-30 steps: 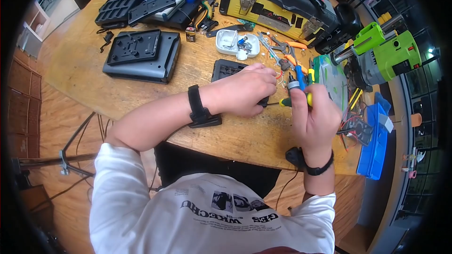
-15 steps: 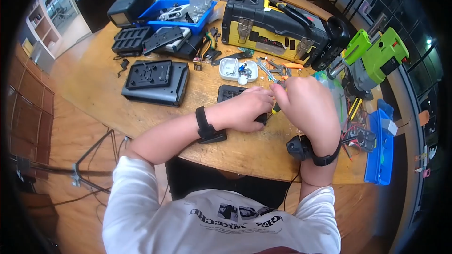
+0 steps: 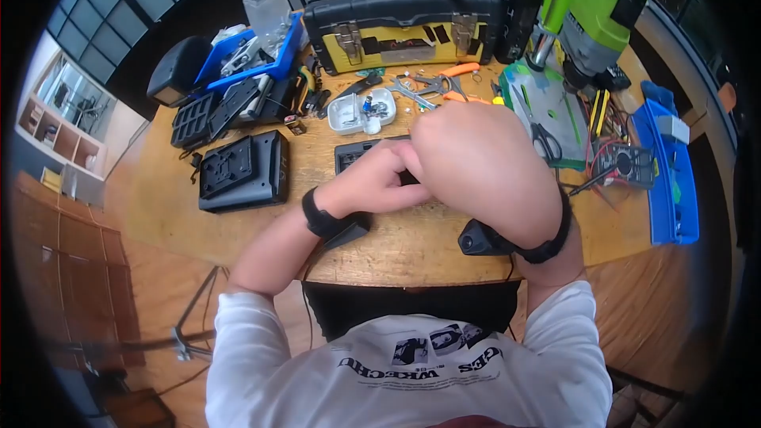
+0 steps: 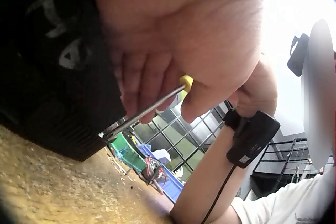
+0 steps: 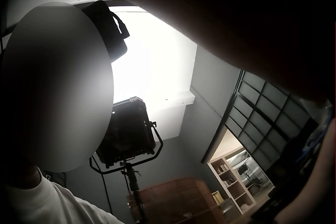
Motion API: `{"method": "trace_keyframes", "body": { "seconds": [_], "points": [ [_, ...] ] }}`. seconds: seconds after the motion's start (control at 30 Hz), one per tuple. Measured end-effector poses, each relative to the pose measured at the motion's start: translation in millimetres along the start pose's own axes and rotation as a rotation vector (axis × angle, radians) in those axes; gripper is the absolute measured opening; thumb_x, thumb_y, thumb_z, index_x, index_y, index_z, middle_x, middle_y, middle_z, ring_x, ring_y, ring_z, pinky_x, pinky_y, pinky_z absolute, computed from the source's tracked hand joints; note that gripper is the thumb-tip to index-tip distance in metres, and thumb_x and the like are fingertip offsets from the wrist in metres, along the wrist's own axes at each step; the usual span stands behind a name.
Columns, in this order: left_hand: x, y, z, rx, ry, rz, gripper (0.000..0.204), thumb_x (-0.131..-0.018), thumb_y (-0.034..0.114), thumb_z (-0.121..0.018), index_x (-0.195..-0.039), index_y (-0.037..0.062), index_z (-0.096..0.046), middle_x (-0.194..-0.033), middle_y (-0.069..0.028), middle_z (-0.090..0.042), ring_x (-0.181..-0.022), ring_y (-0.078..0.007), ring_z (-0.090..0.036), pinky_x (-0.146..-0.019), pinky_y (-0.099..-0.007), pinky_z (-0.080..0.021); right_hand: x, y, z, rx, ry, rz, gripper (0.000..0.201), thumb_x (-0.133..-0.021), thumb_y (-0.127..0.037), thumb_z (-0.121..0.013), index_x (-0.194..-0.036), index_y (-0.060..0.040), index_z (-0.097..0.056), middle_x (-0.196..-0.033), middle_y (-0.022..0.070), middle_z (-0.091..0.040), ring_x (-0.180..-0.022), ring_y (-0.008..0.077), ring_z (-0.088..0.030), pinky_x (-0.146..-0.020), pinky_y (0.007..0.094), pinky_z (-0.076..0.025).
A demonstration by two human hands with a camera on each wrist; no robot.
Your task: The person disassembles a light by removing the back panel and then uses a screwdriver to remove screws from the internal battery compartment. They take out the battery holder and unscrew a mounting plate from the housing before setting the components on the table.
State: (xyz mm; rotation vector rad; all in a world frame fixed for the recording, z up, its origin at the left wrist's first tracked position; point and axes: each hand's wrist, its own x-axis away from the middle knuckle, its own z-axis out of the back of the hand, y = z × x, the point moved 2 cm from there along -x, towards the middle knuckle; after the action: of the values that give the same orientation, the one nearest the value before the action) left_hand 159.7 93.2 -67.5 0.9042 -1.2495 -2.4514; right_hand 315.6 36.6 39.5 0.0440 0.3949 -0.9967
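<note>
My left hand (image 3: pixel 372 178) grips a black plastic case (image 3: pixel 349 155) on the wooden table. White markings show on the case's side in the left wrist view, where its ribbed lower edge sits at the tabletop. My right hand (image 3: pixel 468 154) is bent over at the wrist, its back up and its fingers close against the left hand. It holds a screwdriver (image 4: pixel 152 109), whose yellow handle end shows past the left thumb. The metal shaft slants down to the edge of the case. From the head view the screwdriver is hidden under the right hand.
Left of the hands lies another black housing (image 3: pixel 265 170). Behind them are a white parts box (image 3: pixel 341 115), pliers (image 3: pixel 440 83) and a black and yellow toolbox (image 3: pixel 396 40). A green drill press (image 3: pixel 602 0), scissors (image 3: pixel 545 141), a multimeter (image 3: pixel 634 165) and a blue tray (image 3: pixel 674 214) stand right.
My right hand has moved left and rolled over, from upright beside the screwdriver handle to knuckles up against the left hand. The left hand stays at the case. The head view has shifted.
</note>
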Motion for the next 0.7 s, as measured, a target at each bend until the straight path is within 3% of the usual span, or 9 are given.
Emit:
{"method": "trace_keyframes", "body": {
  "seconds": [0.17, 0.27, 0.4, 0.57, 0.63, 0.7],
  "points": [
    [15.8, -7.5, 5.5, -0.043, 0.097, 0.033, 0.014, -0.087, 0.009, -0.078, -0.100, 0.0047, -0.074, -0.106, -0.0116, -0.076, -0.097, -0.0263, -0.073, -0.086, -0.0356, -0.055, -3.3, -0.7, -6.2, -0.048, -0.111, 0.095, 0.016, -0.084, -0.017, -0.067, -0.084, -0.0020, -0.072, -0.077, 0.0194, -0.071, -0.075, 0.0387, -0.071, -0.065, 0.0461, -0.056],
    [13.7, 0.3, 5.9, -0.045, 0.134, 0.032, 0.017, -0.089, 0.011, -0.077, -0.104, 0.0040, -0.073, -0.107, -0.0116, -0.076, -0.097, -0.0241, -0.073, -0.085, -0.0337, -0.055, 2.8, 4.4, -9.1, -0.091, 0.000, 0.220, 0.016, -0.079, -0.013, -0.069, -0.090, -0.0015, -0.069, -0.080, 0.0186, -0.072, -0.077, 0.0391, -0.071, -0.066, 0.0455, -0.056],
    [12.6, -5.6, 6.4, -0.069, 0.112, 0.004, 0.024, -0.092, 0.014, -0.076, -0.114, 0.0038, -0.073, -0.098, -0.0080, -0.074, -0.087, -0.0169, -0.070, -0.077, -0.0304, -0.053, -2.4, 1.2, -0.2, -0.098, -0.039, 0.263, 0.017, -0.080, -0.013, -0.069, -0.091, -0.0001, -0.067, -0.077, 0.0188, -0.070, -0.076, 0.0408, -0.070, -0.066, 0.0474, -0.055],
    [12.9, -6.2, 5.9, 0.036, 0.104, 0.149, 0.020, -0.094, 0.016, -0.076, -0.108, 0.0030, -0.073, -0.085, -0.0059, -0.065, -0.074, -0.0158, -0.058, -0.068, -0.0313, -0.048, -3.8, 0.6, 18.3, 0.004, -0.098, -0.081, 0.015, -0.083, -0.014, -0.070, -0.092, -0.0022, -0.067, -0.083, 0.0204, -0.069, -0.083, 0.0404, -0.068, -0.071, 0.0497, -0.053],
    [12.2, -6.5, 4.8, 0.114, 0.106, 0.215, 0.017, -0.094, 0.017, -0.076, -0.102, 0.0027, -0.073, -0.082, -0.0057, -0.061, -0.072, -0.0161, -0.055, -0.066, -0.0316, -0.046, -4.9, 5.3, 14.3, -0.002, -0.099, 0.010, 0.016, -0.083, -0.017, -0.072, -0.090, -0.0025, -0.068, -0.082, 0.0205, -0.069, -0.082, 0.0405, -0.068, -0.070, 0.0497, -0.053],
    [13.0, -15.7, 4.6, -0.093, 0.055, 0.092, 0.016, -0.093, 0.017, -0.077, -0.099, 0.0031, -0.072, -0.085, -0.0085, -0.065, -0.074, -0.0182, -0.060, -0.068, -0.0326, -0.049, -4.5, 6.2, 10.4, -0.005, -0.096, 0.097, 0.018, -0.083, -0.019, -0.073, -0.089, -0.0028, -0.068, -0.081, 0.0206, -0.069, -0.081, 0.0406, -0.068, -0.069, 0.0498, -0.053]
  ]
}}
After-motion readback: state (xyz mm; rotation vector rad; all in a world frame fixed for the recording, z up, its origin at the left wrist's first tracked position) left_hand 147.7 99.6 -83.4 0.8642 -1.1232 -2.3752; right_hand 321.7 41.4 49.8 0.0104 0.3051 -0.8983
